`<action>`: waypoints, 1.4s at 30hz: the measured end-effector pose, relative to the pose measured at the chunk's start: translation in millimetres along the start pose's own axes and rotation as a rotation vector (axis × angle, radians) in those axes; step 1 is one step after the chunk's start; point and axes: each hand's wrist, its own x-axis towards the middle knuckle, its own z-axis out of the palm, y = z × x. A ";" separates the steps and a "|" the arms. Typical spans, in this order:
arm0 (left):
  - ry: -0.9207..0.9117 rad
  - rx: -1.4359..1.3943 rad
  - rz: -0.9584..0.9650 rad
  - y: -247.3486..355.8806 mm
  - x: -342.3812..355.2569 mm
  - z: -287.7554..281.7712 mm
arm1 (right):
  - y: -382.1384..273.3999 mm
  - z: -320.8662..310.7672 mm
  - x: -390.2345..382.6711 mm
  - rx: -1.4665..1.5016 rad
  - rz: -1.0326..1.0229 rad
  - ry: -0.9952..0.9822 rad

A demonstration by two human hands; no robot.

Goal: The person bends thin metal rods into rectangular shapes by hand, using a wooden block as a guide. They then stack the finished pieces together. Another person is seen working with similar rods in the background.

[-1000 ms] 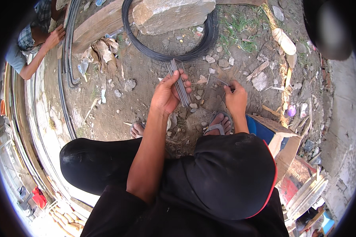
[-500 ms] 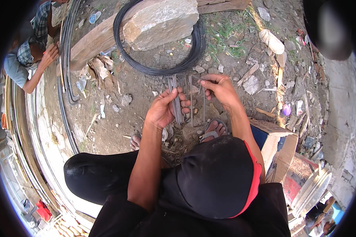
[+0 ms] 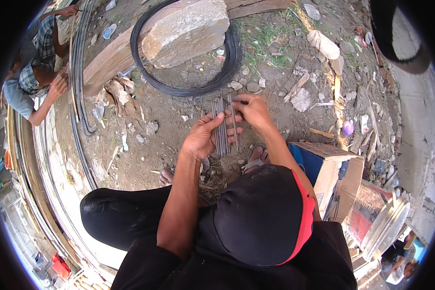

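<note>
Wire bundle (image 3: 221, 126) gripped in left hand (image 3: 201, 139); right hand (image 3: 250, 110) pinching top — upright.

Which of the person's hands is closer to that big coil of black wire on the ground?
The right. The right hand pinches a single rod just below the black wire coil, almost at its lower edge. The left hand grips the bundle of rods farther back, toward the person.

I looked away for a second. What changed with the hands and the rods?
The right hand came up from the ground and brought one rod alongside the bundle of rods. The left hand kept gripping the bundle. The wire coil and stone lay unmoved.
</note>
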 end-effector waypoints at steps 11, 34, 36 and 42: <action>0.162 0.155 -0.019 -7.4 24.0 2.9 | 2.1 -11.3 -17.7 -0.468 -0.256 0.293; 0.050 -0.010 0.008 -0.1 52.4 23.4 | 67.5 -246.0 -329.9 -0.582 0.647 0.585; -0.021 -0.076 0.022 4.8 48.2 26.5 | 127.0 -250.5 -342.2 -0.702 0.414 0.652; -0.076 -0.099 0.044 14.6 35.6 17.0 | 81.3 -230.6 -326.4 -0.632 0.486 0.652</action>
